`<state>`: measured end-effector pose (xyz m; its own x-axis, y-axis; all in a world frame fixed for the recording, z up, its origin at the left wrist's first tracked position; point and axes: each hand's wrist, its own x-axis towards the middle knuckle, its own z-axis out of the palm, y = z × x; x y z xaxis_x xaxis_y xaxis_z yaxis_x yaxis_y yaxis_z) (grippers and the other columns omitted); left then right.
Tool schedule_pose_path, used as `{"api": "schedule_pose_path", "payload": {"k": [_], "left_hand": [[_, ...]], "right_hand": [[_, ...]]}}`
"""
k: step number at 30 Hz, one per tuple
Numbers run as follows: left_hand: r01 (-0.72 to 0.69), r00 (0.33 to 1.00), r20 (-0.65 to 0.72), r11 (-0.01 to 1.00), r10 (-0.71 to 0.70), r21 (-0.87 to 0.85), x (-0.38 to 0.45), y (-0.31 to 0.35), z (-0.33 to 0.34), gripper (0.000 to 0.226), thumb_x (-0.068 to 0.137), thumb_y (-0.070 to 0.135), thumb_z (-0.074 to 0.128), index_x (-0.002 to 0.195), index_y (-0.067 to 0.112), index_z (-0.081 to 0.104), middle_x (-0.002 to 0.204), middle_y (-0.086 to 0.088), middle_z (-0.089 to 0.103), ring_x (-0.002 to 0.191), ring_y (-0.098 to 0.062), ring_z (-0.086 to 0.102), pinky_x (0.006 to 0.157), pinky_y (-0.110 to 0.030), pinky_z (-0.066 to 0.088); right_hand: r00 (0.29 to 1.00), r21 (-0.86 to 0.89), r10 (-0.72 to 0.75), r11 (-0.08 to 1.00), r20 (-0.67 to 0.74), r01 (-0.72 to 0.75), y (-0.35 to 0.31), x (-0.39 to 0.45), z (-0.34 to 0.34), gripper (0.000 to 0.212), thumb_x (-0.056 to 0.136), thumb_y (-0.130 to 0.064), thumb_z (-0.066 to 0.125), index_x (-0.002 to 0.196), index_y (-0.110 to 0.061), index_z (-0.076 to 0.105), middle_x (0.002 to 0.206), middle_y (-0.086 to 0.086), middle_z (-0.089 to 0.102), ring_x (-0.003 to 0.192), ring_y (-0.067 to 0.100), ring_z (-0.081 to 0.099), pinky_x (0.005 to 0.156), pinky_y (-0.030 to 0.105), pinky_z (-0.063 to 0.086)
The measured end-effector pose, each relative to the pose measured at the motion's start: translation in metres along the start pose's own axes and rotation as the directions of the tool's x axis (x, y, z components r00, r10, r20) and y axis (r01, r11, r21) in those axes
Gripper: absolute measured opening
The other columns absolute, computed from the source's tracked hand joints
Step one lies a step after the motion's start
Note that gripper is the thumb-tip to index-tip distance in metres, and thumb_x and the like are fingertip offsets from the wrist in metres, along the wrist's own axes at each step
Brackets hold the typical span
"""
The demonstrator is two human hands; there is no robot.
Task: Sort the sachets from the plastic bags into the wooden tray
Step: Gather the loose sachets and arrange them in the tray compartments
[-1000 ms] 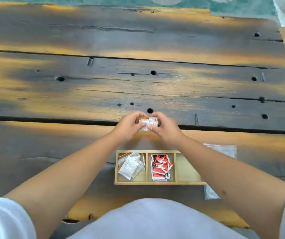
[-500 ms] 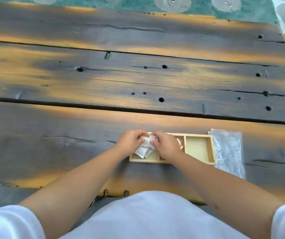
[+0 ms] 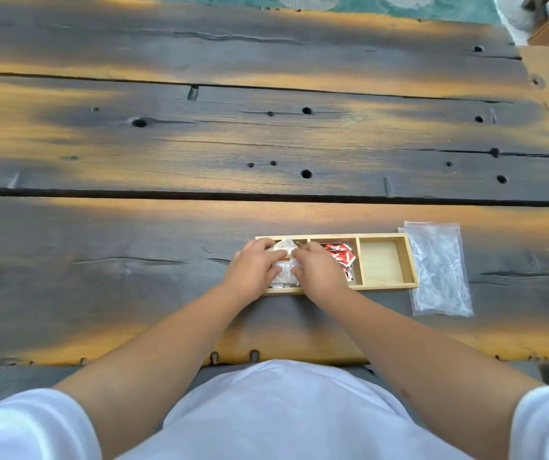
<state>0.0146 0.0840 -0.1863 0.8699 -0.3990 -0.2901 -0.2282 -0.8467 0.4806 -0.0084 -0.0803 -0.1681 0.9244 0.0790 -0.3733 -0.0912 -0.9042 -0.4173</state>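
Head view: wooden tray (image 3: pixel 384 287) lengthwise left-right.

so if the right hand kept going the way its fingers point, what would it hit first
The right hand points up and left into the white sachets in the tray's left compartment, which it already touches; beyond them probably the left hand.

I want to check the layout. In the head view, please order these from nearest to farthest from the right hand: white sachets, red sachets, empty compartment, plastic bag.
From the right hand:
1. White sachets, left compartment, touching the hand.
2. Red sachets, middle compartment, just right of the hand.
3. Empty compartment, right end of the tray.
4. Plastic bag, on the table beyond the tray.
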Motion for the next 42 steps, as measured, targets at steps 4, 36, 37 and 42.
{"api": "schedule_pose_path", "payload": {"k": [4,36,37,42], "left_hand": [[-0.046,0.999,0.032,0.993,0.043,0.111,-0.008,0.0,0.003,0.044,0.097,0.032,0.054,0.14,0.033,0.048,0.157,0.001,0.03,0.142,-0.022,0.024,0.107,-0.043,0.03],[0.067,0.998,-0.008,0.966,-0.067,0.248,-0.022,0.038,-0.008,0.07,0.087,0.054,0.048,0.149,0.028,0.025,0.159,-0.004,0.024,0.145,-0.025,0.023,0.109,-0.047,0.03],[0.076,0.997,-0.021,0.963,-0.073,0.257,-0.022,0.044,-0.007,0.071,0.088,0.056,0.047,0.149,0.028,0.025,0.159,-0.004,0.022,0.146,-0.024,0.02,0.11,-0.047,0.029],[0.079,0.995,-0.072,0.967,-0.063,0.244,-0.01,0.084,-0.005,0.07,0.088,0.06,0.045,0.148,0.027,0.03,0.161,-0.005,0.019,0.148,-0.024,0.016,0.113,-0.047,0.024]], "right_hand": [[0.999,-0.012,0.002,1.0,-0.042,-0.003,-0.001,-0.007,0.005,0.03,0.091,-0.019,0.061,0.119,-0.015,0.048,0.112,0.006,0.063,0.102,0.03,0.06,0.076,0.042,0.051],[0.998,-0.093,-0.061,0.994,0.021,0.063,0.031,-0.038,-0.023,0.053,0.097,-0.032,0.047,0.148,-0.031,0.032,0.148,-0.006,0.044,0.128,0.023,0.052,0.091,0.042,0.05],[0.998,-0.09,-0.068,0.994,0.015,0.069,0.036,-0.042,-0.027,0.052,0.097,-0.033,0.046,0.147,-0.032,0.033,0.148,-0.007,0.044,0.127,0.023,0.052,0.09,0.041,0.05],[0.978,-0.13,-0.172,0.979,-0.122,0.156,0.072,-0.058,-0.051,0.045,0.093,-0.033,0.052,0.138,-0.028,0.048,0.137,-0.006,0.056,0.121,0.025,0.052,0.095,0.038,0.047]]}}
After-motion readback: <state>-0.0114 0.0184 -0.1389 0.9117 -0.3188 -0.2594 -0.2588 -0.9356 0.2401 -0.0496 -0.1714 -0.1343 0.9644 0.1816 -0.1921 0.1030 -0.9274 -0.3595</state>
